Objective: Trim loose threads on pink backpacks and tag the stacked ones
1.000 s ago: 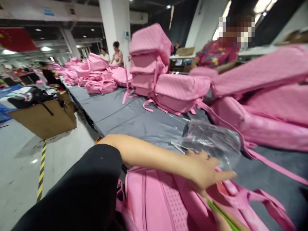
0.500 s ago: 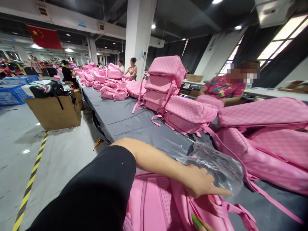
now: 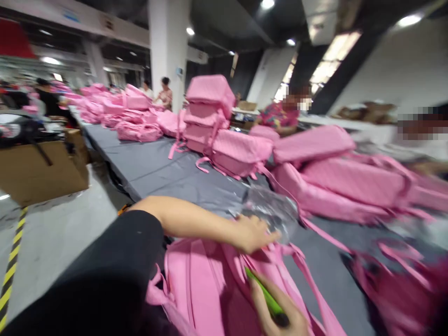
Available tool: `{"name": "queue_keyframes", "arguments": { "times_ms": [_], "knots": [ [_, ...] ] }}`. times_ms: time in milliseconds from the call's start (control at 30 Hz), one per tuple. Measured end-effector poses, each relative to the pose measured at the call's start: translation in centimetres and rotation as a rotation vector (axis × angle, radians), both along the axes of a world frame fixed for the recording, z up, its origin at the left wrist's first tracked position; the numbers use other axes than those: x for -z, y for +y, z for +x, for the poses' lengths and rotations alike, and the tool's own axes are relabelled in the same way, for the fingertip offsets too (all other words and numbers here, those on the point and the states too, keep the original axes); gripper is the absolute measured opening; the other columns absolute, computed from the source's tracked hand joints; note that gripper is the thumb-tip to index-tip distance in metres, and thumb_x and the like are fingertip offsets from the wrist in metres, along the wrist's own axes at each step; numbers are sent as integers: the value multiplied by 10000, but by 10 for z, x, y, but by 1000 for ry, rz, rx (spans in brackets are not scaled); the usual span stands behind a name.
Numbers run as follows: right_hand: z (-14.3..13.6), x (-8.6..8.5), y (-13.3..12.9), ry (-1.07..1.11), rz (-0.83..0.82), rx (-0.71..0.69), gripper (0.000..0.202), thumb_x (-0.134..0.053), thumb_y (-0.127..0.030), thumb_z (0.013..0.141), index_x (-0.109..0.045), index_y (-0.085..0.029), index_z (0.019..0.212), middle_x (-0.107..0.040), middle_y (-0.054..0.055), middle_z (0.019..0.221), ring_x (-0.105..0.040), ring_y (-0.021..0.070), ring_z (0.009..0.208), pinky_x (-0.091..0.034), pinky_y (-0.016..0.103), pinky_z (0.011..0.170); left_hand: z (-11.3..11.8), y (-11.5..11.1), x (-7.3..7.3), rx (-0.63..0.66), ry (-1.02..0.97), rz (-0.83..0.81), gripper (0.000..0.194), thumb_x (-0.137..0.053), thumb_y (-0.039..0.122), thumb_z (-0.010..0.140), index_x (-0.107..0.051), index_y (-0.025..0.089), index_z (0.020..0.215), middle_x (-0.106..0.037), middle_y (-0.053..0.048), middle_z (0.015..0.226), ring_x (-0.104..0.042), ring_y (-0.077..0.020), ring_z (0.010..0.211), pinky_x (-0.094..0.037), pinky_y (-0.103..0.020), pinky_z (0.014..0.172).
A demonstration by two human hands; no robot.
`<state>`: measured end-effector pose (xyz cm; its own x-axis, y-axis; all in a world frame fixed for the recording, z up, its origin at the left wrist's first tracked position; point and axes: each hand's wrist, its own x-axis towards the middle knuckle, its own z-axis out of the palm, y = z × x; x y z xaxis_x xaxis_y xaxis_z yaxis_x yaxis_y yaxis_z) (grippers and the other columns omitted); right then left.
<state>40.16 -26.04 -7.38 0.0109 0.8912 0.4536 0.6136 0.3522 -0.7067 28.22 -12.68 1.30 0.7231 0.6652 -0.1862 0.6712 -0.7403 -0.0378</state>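
Note:
A pink backpack [image 3: 206, 289] lies on the grey-covered table directly before me. My left hand [image 3: 254, 233] reaches across it from a black sleeve, resting palm down at its far edge with fingers spread. Just beyond those fingers is a crumpled clear plastic bag [image 3: 269, 210]. Low in the view, my right hand [image 3: 280, 310] grips a slim bright green tool [image 3: 264, 291] with a dark end, held over the backpack's straps. Its exact kind is not clear.
Stacked pink backpacks [image 3: 210, 116] stand farther up the table [image 3: 154, 163], with more on the right [image 3: 343, 182]. A co-worker in a patterned shirt [image 3: 280, 114] is across the table; another person is blurred at right. A cardboard box [image 3: 45, 168] sits on the floor at left.
The view has swung to the right, bringing in a blurred person and more pink bags. My right hand and the green tool now show more fully. My left hand's fingers look more spread.

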Motion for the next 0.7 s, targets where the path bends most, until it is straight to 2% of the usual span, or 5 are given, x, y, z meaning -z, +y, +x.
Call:
{"name": "queue_keyframes", "arguments": {
  "times_ms": [200, 300, 367, 500, 700],
  "knots": [
    [-10, -23, -8, -52, 30, 75, 216, -565, -299, 893, -730, -208, 997, -770, 61, 904, -710, 213, 749, -533, 360, 713, -2, 8, -7, 119, 16, 8, 1109, -806, 228, 628, -204, 204, 1559, -313, -236, 1528, -451, -445, 1233, -545, -589, 859],
    [-12, -24, -9, -61, -13, 56, 202, -552, -253, 900, -712, -208, 1015, -768, 55, 894, -705, 205, 749, -506, 364, 725, 2, 0, -5, 88, 85, 63, 1261, -890, 281, 550, -150, 250, 1570, -173, -213, 1599, -378, -445, 1301, -525, -599, 888],
    [-11, -23, -9, -53, -24, 56, 198, -550, -246, 899, -711, -210, 1010, -768, 51, 885, -700, 199, 740, -495, 366, 735, 8, -4, -2, 51, 144, 108, 1312, -908, 275, 535, -105, 270, 1573, -176, -217, 1591, -373, -425, 1301, -510, -589, 897],
    [-4, -16, -3, -15, -33, 83, 198, -564, -243, 893, -708, -202, 1023, -768, 45, 929, -699, 189, 759, -476, 365, 768, 14, 3, 8, 67, 169, 134, 1042, -727, 194, 741, -99, 272, 1569, -373, -210, 1459, -455, -356, 1201, -510, -508, 861],
    [15, -8, 10, -63, -100, 113, 185, -587, -270, 877, -719, -207, 991, -775, 49, 952, -714, 213, 790, -421, 384, 788, 9, 16, 12, 159, 116, 103, 842, -584, 181, 816, -165, 229, 1545, -346, -213, 1463, -420, -357, 1233, -495, -473, 868]
  ]
}}
